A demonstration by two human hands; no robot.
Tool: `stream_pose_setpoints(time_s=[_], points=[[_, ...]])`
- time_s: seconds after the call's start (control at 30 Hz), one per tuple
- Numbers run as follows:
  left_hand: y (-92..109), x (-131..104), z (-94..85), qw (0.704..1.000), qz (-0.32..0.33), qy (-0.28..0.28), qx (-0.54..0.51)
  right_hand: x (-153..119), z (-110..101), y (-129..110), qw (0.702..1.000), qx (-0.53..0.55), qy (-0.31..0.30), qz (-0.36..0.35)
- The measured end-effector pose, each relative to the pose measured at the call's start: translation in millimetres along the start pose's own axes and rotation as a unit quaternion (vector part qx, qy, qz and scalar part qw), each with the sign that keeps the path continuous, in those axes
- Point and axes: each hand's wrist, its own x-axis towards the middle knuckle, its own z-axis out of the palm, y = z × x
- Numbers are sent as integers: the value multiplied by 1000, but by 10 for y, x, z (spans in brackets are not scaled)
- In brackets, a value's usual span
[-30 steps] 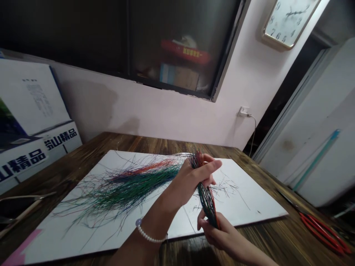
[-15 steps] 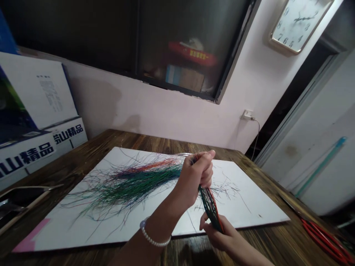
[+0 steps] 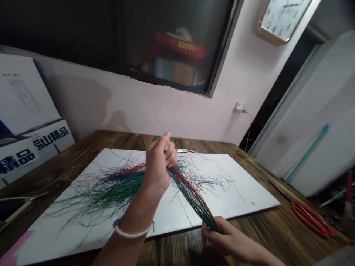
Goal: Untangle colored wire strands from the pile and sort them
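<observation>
My left hand [image 3: 161, 155], with a pearl bracelet at the wrist, is closed in a fist round the far end of a bundle of thin coloured wires [image 3: 191, 192]. Lower down, the near end of that bundle is pinched in my right hand [image 3: 222, 234]. Between both hands the strands run slantwise, green on one side and red on the other. A loose pile of similar wires [image 3: 113, 190], mostly green with some red and blue, spreads over the white board [image 3: 235, 210] behind and left of my left wrist.
Short wire clippings [image 3: 213, 181] are scattered over the board's right half. Red-handled scissors [image 3: 310, 218] rest on the wooden table [image 3: 260, 236] at the right. Printed boxes [image 3: 36, 147] stand at the left, and a wall [image 3: 155, 111] rises behind the table.
My left hand has moved left and away from my right hand, so a longer stretch of the bundle shows between them. My right hand keeps its grip; the view has shifted slightly.
</observation>
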Motion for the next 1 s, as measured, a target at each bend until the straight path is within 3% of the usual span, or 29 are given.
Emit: stream_pose_setpoints(time_s=[0.1,0.17,0.23,0.37,0.43,0.5,0.6,0.73,0.8,0.9,1.0], points=[[217,69,-106,995,79,53,34,-82,-283,98,999,-6,37,25],[344,117,-182,987,125,81,60,-157,-601,171,989,-54,129,41],[424,162,-252,980,154,96,82,-232,-1008,244,962,-120,243,41],[429,235,-378,953,209,103,193,-319,-1904,383,909,-183,369,66],[393,266,-445,925,209,106,298,-312,-2279,456,871,-231,424,94],[367,298,-517,871,197,128,431,-278,-2546,535,835,-281,458,121],[367,345,-617,789,151,128,582,-200,-2738,676,798,-340,470,163],[373,379,-716,706,47,68,704,-116,-2776,873,771,-390,460,206],[333,390,-768,693,7,19,720,-94,-2780,943,761,-409,456,215],[211,427,-876,705,-49,-65,704,-79,-2790,982,749,-430,459,209],[60,491,-999,706,-62,-94,699,-77,-2774,929,729,-448,491,163]])
